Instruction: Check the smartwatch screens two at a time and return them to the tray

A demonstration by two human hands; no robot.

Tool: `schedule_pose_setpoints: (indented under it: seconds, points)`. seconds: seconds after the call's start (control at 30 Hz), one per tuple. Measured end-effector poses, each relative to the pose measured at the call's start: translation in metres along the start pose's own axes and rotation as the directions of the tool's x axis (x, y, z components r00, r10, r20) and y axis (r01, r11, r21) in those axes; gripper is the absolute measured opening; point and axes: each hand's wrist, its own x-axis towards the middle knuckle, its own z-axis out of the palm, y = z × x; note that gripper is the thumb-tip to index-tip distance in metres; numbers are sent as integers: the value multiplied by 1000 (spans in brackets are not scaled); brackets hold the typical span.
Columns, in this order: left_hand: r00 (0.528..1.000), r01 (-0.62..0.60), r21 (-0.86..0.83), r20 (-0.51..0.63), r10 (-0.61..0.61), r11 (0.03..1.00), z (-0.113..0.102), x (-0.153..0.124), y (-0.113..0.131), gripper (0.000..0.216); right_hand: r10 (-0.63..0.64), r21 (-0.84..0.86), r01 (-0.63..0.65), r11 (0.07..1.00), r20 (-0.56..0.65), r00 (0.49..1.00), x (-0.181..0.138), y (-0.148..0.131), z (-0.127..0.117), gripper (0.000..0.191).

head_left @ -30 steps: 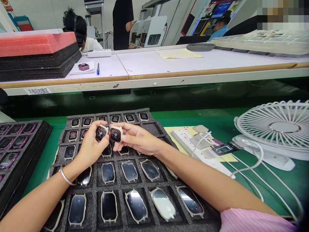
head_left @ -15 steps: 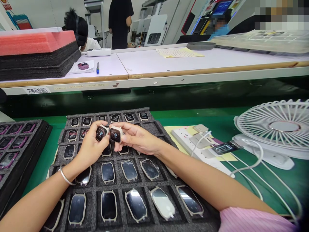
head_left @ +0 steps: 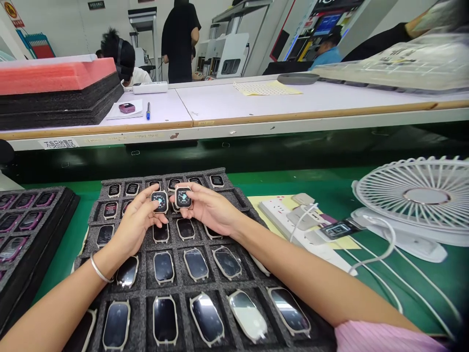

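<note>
My left hand (head_left: 137,220) is closed on a strapless smartwatch (head_left: 159,201) with a pale case, its screen lit with a dial. A second lit smartwatch (head_left: 183,197) is pinched in my right hand (head_left: 210,208), close beside the first. Both are held above a dark grey foam tray (head_left: 142,313). Rows of similar pale-cased watches lie in its compartments; the far ones show text on their screens, while nearer ones such as this watch (head_left: 164,320) have dark screens. My hands and forearms hide part of the tray.
At left stands another foam tray (head_left: 54,234) of purple-cased watches. A white power strip (head_left: 293,230) with cables and a white fan (head_left: 414,195) are at right. Beyond is a raised shelf (head_left: 220,105) with stacked foam (head_left: 54,78) and a pen (head_left: 148,111). Several people are behind it.
Both watches have turned so their lit dials face me more squarely. My left fingers have spread along the watch's side, and the two watches sit slightly further apart. The camera view has tilted up slightly.
</note>
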Motion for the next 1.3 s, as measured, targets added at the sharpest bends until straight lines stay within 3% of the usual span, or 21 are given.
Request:
schedule_pose_setpoints:
  seconds: [0.13, 0.37, 0.67, 0.9, 1.3]
  points:
    - [1000, -2, -35, 23, 3, 999, 0, 0, 1, 51, 3, -15, -3, 1000, 13, 1000, -1, 1, 2, 23]
    - [999, -27, -25, 21, 28, 999, -1, 0, 0, 44, -51, -116, 56, 992, 51, 997, -6, 3, 3, 38]
    - [999, -33, 10, 34, 33, 999, 0, -1, 0, 39, -119, -258, 137, 956, 85, 989, -7, 5, 3, 33]
    - [999, -30, 30, 47, 28, 999, 0, -1, 0, 40, -133, -298, 156, 942, 95, 987, -6, 5, 1, 28]
    - [998, -48, 51, 35, 47, 998, 1, -1, -1, 40, -145, -294, 174, 940, 118, 982, -7, 6, 1, 36]
